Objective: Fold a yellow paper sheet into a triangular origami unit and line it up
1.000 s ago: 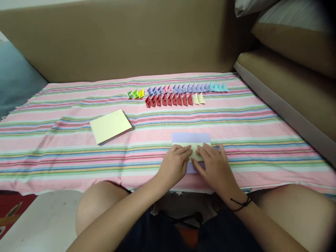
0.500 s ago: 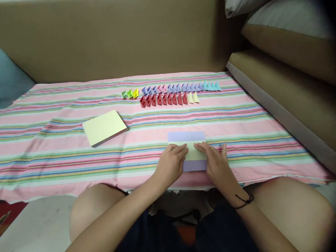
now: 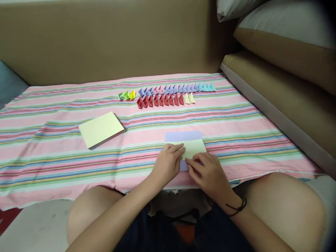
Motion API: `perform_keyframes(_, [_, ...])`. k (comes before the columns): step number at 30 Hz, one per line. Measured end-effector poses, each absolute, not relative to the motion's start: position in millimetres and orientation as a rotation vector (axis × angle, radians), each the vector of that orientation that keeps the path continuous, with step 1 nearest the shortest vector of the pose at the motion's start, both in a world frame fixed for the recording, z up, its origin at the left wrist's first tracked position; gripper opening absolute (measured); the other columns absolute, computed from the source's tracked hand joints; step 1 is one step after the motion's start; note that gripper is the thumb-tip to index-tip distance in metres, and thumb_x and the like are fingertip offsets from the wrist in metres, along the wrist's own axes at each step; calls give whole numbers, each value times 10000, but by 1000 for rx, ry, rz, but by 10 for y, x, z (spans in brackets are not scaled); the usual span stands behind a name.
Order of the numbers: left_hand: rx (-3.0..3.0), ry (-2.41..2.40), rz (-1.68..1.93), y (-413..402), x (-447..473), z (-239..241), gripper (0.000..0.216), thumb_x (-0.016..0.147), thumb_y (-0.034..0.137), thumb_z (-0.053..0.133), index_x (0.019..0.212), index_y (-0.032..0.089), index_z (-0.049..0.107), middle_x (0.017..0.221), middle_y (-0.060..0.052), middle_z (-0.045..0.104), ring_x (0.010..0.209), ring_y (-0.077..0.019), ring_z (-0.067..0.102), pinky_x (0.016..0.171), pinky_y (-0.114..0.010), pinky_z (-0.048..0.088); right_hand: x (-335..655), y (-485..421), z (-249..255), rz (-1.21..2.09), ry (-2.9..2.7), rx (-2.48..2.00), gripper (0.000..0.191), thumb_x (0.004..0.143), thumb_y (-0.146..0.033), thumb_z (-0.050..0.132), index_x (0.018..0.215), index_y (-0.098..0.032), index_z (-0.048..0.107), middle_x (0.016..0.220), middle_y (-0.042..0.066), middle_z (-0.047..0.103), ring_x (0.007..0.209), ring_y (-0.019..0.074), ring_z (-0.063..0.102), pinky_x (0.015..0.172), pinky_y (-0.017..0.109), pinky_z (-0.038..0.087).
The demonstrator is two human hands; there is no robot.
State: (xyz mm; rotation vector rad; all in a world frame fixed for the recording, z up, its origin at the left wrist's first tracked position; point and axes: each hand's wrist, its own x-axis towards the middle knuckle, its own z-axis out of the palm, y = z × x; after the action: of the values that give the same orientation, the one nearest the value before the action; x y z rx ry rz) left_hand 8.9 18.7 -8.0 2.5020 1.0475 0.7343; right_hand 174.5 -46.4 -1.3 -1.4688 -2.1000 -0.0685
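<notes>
Nearest the camera, both hands rest on a folded yellow sheet point(image 3: 193, 148) that lies on a lilac sheet point(image 3: 183, 136) at the near edge of the striped cloth point(image 3: 236, 122).

The left hand point(image 3: 168, 164) lies flat at the yellow sheet's left end, fingers together and nearly straight, the tips pressing the paper down; it grips nothing. It sits much where it did half a second ago.

The right hand point(image 3: 208, 173) has moved. Earlier its fingers lay stretched along the yellow sheet's right part with the thumb spread out to the side; now it has drawn back towards the body and leftward, its fingers curled and bunched at the yellow sheet's near edge, close to the left hand's fingertips. Whether they pinch that edge or only press on it cannot be told. More of the yellow sheet's right half shows bare than before. A dark cord point(image 3: 237, 207) circles the right wrist.

Left of the yellow sheet and a little farther off lies a pad point(image 3: 101, 129) of pale yellow paper, well apart from the hands.

Beyond the yellow sheet, near the cloth's far edge, stand two rows of small folded paper pieces point(image 3: 168, 95), unchanged in order.
</notes>
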Motion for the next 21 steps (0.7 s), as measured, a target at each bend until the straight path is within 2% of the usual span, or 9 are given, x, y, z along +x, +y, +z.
perform_keyframes(5, [2457, 1038, 680, 208, 63, -55, 423, 817, 3, 475, 1185, 149, 623, 1271, -87, 601, 1060, -237, 514, 931, -451, 497, 1658, -535, -31, -26, -1919, -1749, 216, 885, -223, 534, 754, -197, 703, 682, 22, 500, 703, 176, 462, 657, 335, 329])
perform_keyframes(11, [2455, 1028, 681, 226, 57, -59, 448, 802, -5, 493, 1187, 182, 622, 1276, -75, 597, 1071, -237, 525, 935, -452, 492, 1634, -643, -79, 2, -1735, -1868, 227, 904, -254, 506, 814, -206, 710, 697, 21, 509, 715, 182, 474, 652, 325, 310])
perform_keyframes(17, [2467, 1020, 652, 231, 59, -47, 418, 816, 5, 492, 1188, 146, 622, 1286, -83, 592, 1084, -242, 514, 956, -435, 475, 1736, -687, -145, -11, -1590, -1943, 254, 914, -285, 488, 848, -184, 711, 684, 20, 495, 690, 180, 475, 644, 325, 328])
perform_keyframes(21, [2464, 1007, 656, 237, 54, -44, 418, 817, 9, 490, 1179, 168, 626, 1283, -80, 591, 1093, -245, 516, 950, -446, 474, 1853, -720, -177, 5, -1526, -1980, 287, 908, -297, 495, 725, -174, 680, 658, 18, 482, 656, 175, 466, 633, 330, 347])
